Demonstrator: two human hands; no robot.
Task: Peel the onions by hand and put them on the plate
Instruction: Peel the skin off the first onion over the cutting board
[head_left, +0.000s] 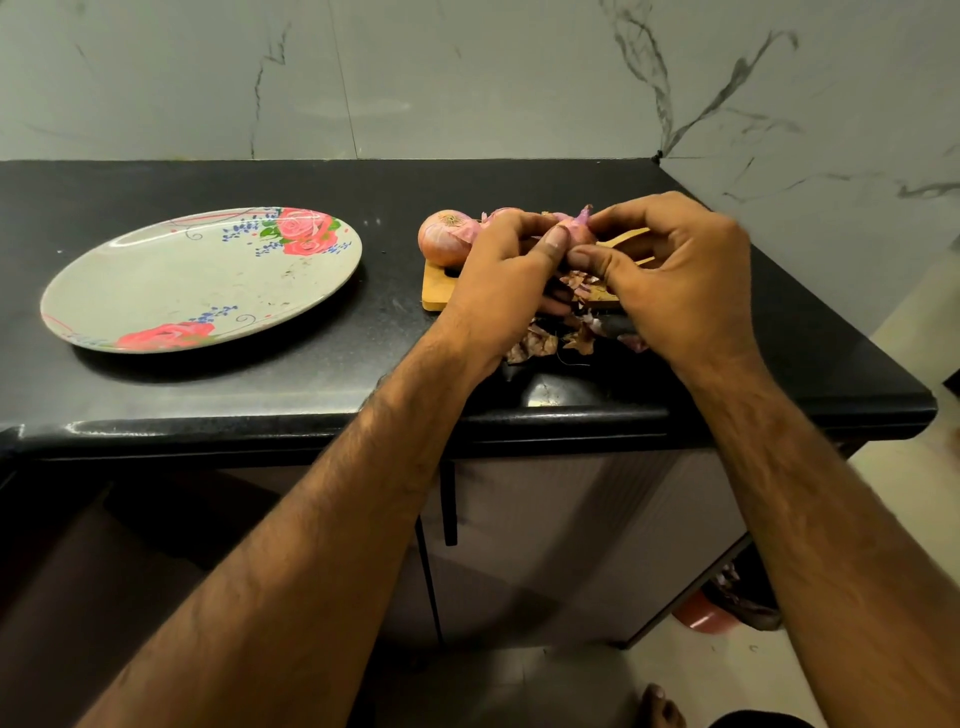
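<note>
Head view, held onion (577, 233): small and pink-skinned, lifted just above the far half of the cutting board (435, 293), caught between both hands, pointed tip up with a flap of skin standing off it.
Left hand (498, 283): curled round the onion's left side, thumb pressed flat on its front, other fingers tucked underneath and mostly hidden.
Right hand (675, 275): fingers bent over the onion's top and right side, thumb tip meeting the left thumb at the front; pinching skin or flesh, cannot tell which.
Second onion (444, 240): round, papery skin on, resting at the board's far-left corner, just beside the left knuckles.
Pink shape (506, 212): over the board's far edge, behind the left knuckles; whole onion or loose skin, not clear.
Peels (540, 343): dry brown-purple scraps, some on the board's near-right part beneath the hands, more spilled just off its near edge.
Cutting board: small, light wood, largely covered by the hands.
Plate (156, 291): oval, pale, printed with red roses and blue sprigs, lying flat well to the board's left.
Counter (363, 374): glossy black, carrying board, peels and plate.
Wall (467, 78): grey-veined marble rising behind the board and to its right.
Cabinet handle (450, 504): dark, vertical, below the board, under the counter edge.
</note>
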